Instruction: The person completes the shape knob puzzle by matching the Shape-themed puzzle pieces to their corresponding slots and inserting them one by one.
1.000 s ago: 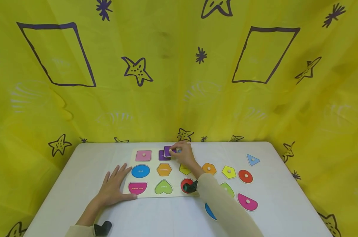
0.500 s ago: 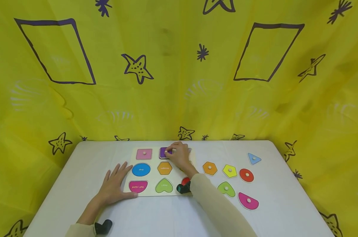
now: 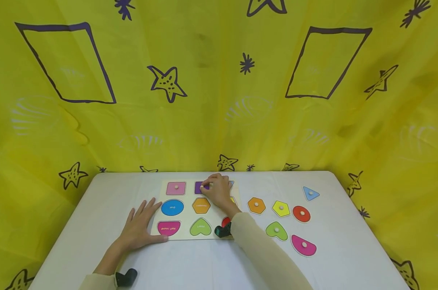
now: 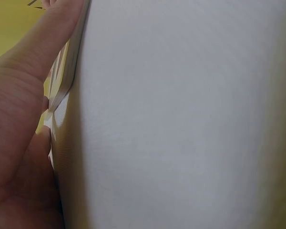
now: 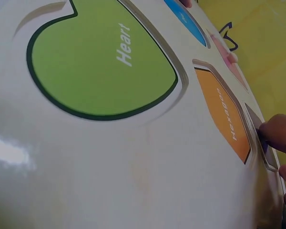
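A cream shape-puzzle board lies on the white table. At its back row, my right hand pinches the knob of a purple square puzzle piece, which lines up with its recess. The right wrist view shows these fingertips low over the board, beyond the orange hexagon recess. My left hand rests spread at the board's left side, thumb along the front corner; the left wrist view has the thumb against the board's edge. A pink piece with a knob fills the back-left recess.
Loose knobbed pieces lie right of the board: an orange hexagon, yellow pentagon, red circle, green heart, magenta half round and light-blue triangle. A yellow curtain hangs behind the table.
The purple square piece, held askew over its recess a second ago, has shifted left and down into line with it. My right hand moved along with it; the left hand stayed put.
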Demonstrator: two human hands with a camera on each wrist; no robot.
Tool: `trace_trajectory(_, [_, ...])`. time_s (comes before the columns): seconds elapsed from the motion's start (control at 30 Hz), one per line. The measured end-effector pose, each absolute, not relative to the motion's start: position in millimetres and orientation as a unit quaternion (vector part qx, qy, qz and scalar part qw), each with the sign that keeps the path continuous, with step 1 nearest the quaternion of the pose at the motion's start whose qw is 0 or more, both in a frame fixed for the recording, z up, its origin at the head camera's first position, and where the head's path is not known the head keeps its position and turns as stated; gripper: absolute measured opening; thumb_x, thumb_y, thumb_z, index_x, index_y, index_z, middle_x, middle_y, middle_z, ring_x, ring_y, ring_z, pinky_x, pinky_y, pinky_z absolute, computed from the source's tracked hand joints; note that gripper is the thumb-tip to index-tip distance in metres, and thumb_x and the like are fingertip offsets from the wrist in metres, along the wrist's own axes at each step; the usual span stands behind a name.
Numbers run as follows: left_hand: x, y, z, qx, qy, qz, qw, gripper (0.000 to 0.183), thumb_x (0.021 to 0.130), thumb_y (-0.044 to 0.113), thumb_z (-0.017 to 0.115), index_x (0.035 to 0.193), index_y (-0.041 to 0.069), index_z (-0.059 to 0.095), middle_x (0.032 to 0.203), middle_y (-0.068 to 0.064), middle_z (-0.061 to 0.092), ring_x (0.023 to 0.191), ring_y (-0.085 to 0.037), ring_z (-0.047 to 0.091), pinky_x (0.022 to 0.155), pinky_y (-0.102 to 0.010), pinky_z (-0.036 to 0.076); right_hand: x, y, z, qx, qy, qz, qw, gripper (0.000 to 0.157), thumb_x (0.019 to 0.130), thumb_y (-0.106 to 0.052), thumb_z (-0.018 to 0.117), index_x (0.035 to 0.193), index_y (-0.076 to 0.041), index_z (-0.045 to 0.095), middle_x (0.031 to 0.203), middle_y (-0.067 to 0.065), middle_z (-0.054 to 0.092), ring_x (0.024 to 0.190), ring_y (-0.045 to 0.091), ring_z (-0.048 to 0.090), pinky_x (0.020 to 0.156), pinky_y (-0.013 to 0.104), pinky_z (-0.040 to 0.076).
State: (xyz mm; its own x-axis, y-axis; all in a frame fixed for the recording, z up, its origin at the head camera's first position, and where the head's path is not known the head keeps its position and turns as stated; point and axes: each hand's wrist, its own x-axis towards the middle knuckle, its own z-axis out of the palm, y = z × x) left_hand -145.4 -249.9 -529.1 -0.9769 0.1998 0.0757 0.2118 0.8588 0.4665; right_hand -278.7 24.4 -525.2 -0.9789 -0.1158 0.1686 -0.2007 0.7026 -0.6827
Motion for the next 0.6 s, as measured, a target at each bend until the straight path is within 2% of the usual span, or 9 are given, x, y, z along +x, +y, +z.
trace_trajectory(0.23, [-146.4, -250.5, -527.1, -0.106, -0.964, -0.243, 0.004, 0.115, 0.065, 0.067, 0.085, 0.155, 0.010, 0.043, 0.163, -0.023, 0.032, 0.151, -0.050, 0.017, 0.116, -0.075, 0.005, -277.6, 24.2, -524.1, 0.086, -0.922, 0.372, 0.058, 0.010, 0.086, -0.027, 0.083, 0.091, -0.018, 0.084, 0.121, 0.005, 0.063, 0.119, 0.034, 0.046, 0.102, 0.055, 0.034])
trace_trajectory(0.47, [-145.4, -251.2, -531.3, -0.119, -0.962, -0.246, 0.029, 0.115, 0.063, 0.067, 0.085, 0.154, 0.009, 0.045, 0.161, -0.026, 0.034, 0.149, -0.051, 0.020, 0.114, -0.077, 0.008, -277.4, 24.1, -524.9, 0.088, -0.922, 0.371, 0.061, 0.010, 0.086, -0.026, 0.083, 0.091, -0.018, 0.083, 0.120, 0.005, 0.063, 0.119, 0.034, 0.046, 0.101, 0.055, 0.034])
trace_trajectory(0.6, [-145.5, -251.6, -528.9, -0.115, -0.964, -0.240, 0.019, 0.115, 0.064, 0.067, 0.085, 0.155, 0.009, 0.044, 0.162, -0.024, 0.034, 0.150, -0.050, 0.020, 0.116, -0.076, 0.007, -277.6, 23.9, -526.0, 0.087, -0.924, 0.368, 0.059, 0.011, 0.087, -0.027, 0.082, 0.093, -0.017, 0.083, 0.120, 0.006, 0.063, 0.120, 0.034, 0.046, 0.102, 0.055, 0.034])
